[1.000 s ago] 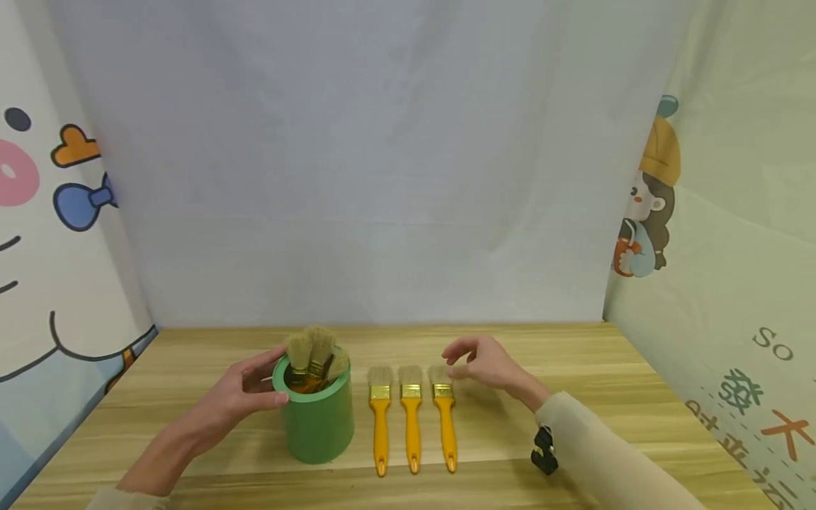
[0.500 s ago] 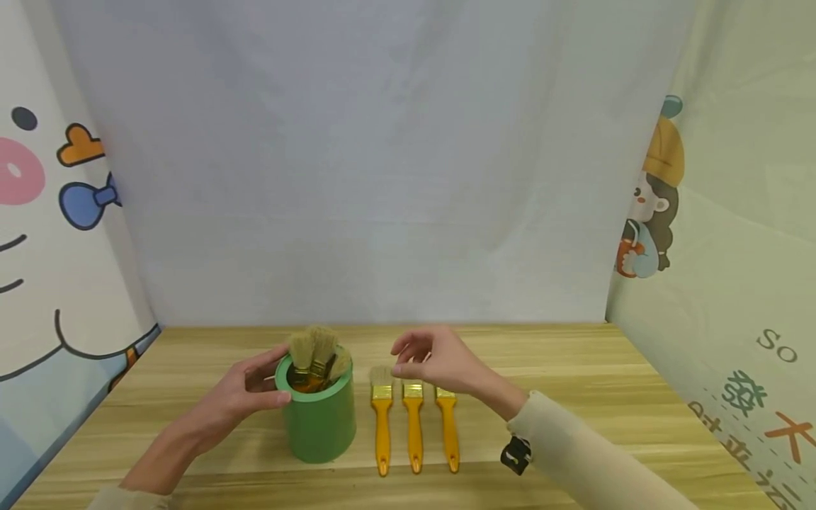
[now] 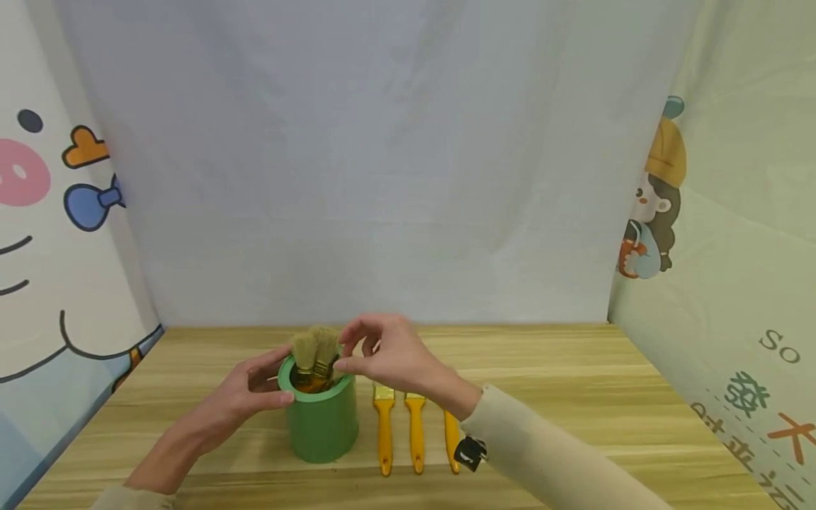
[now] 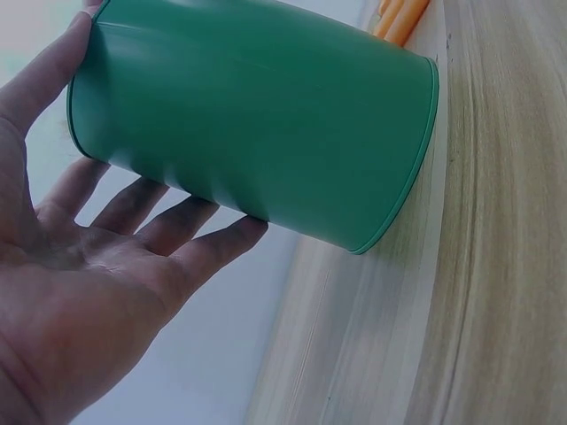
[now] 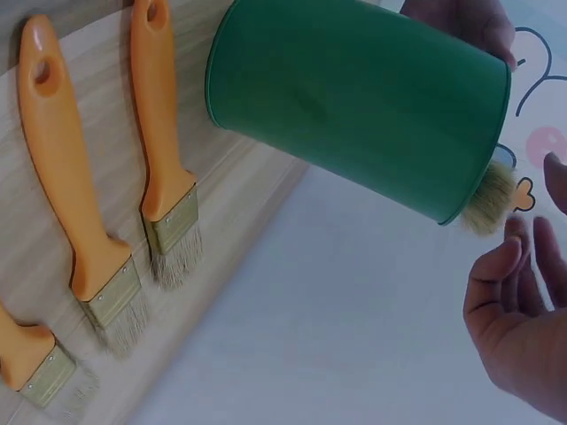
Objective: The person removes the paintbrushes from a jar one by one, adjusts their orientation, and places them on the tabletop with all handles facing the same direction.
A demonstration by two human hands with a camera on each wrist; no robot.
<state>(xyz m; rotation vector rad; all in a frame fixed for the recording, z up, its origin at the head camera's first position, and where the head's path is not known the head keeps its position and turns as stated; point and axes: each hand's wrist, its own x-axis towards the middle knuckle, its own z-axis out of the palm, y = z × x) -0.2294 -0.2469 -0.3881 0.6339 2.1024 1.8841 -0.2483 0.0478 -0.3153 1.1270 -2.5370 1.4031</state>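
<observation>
Since the picture of a second ago, the right hand [image 3: 392, 358] is being brought leftward, from beside the rightmost of three laid-out brushes to the mouth of a green can [image 3: 323, 425]. The can is being kept at the same spot on the wooden table [image 3: 574, 397], where it is standing upright.

By the left hand [image 3: 245, 386] the can is being gripped near its top: the thumb is being laid at the rim while the other fingers are being pressed against the side. The fingers of the right hand are being held bent, thumb and forefinger apart, close to the brushes in the can [image 3: 315, 347]; whether any bristles are being touched cannot be told. Inside the can, these brushes are being held bristles up, one of them being mostly hidden by the right hand.

Just to the can's right, the left brush [image 3: 385, 435], the middle brush [image 3: 416, 435] and the right brush [image 3: 451, 439] are being left lying in a row, orange handles toward the person. In the head view their bristles are being covered by the right hand and forearm; in the right wrist view they are being shown pointing away from the handles.
</observation>
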